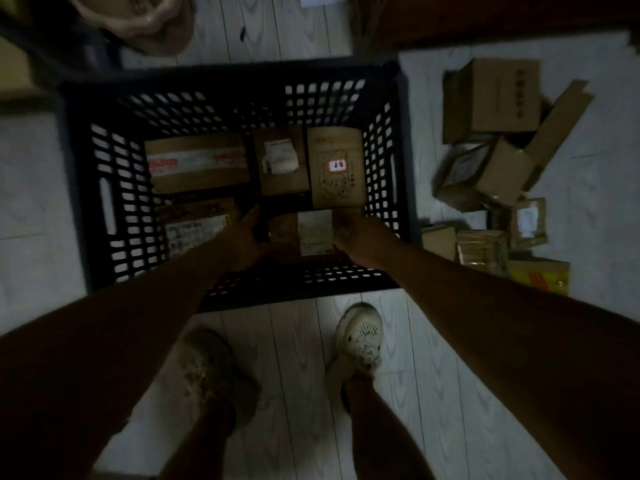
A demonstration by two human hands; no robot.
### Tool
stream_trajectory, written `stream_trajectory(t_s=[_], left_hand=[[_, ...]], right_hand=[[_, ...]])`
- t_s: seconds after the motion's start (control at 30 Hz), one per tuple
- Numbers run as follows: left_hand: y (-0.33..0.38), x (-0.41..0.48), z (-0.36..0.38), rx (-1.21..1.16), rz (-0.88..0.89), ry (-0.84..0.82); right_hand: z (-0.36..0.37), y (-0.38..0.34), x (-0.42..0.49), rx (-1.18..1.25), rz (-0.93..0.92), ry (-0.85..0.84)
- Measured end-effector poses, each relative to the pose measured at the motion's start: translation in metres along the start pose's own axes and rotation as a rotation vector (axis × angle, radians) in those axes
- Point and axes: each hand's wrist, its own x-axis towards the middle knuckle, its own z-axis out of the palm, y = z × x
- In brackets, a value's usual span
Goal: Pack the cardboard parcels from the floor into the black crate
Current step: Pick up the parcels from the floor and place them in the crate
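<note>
The black crate (76, 188) stands on the floor in front of me, with several cardboard parcels lying flat in it. Both my arms reach down inside. My left hand (247, 233) and my right hand (360, 237) grip the two sides of a small parcel with a white label (304, 233), low in the crate's near right part. Behind it lie a parcel with a red sticker (337, 168), a labelled parcel (282, 161) and a taped parcel (197, 162). Another parcel (195, 226) lies at the near left. More parcels (491, 102) lie on the floor to the right.
The floor pile on the right holds an opened box (498, 174), flat packets (481, 249) and a yellow-marked box (540, 275). My feet in pale shoes (362, 336) stand just before the crate. A tan sack (138, 19) lies at the far left; dark furniture (502, 15) lines the far right.
</note>
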Motion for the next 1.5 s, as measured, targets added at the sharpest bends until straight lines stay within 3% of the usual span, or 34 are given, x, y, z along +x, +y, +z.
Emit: stream_trajectory(t_s=[0.17,0.4,0.63,0.83,1.23,1.5], left_hand=[[0.042,-0.152,-0.072,0.035,0.004,0.104],[0.112,-0.347,-0.110,0.004,0.191,0.199],[0.161,-0.453,-0.114,0.238,0.199,0.359],[0.173,-0.532,-0.120,0.320,0.203,0.516],[0.312,-0.617,-0.053,0.366,0.464,0.609],[0.481,-0.600,0.070,0.415,0.556,0.522]], right_hand=[[-0.061,-0.038,-0.130,-0.001,-0.047,0.145],[-0.117,-0.078,-0.286,-0.079,-0.077,0.194],[-0.131,-0.101,-0.408,-0.270,-0.229,0.397],[-0.124,-0.082,-0.503,-0.478,-0.170,0.615],[-0.177,0.026,-0.666,-0.446,-0.037,0.937],[-0.224,0.183,-0.747,-0.446,0.049,0.851]])
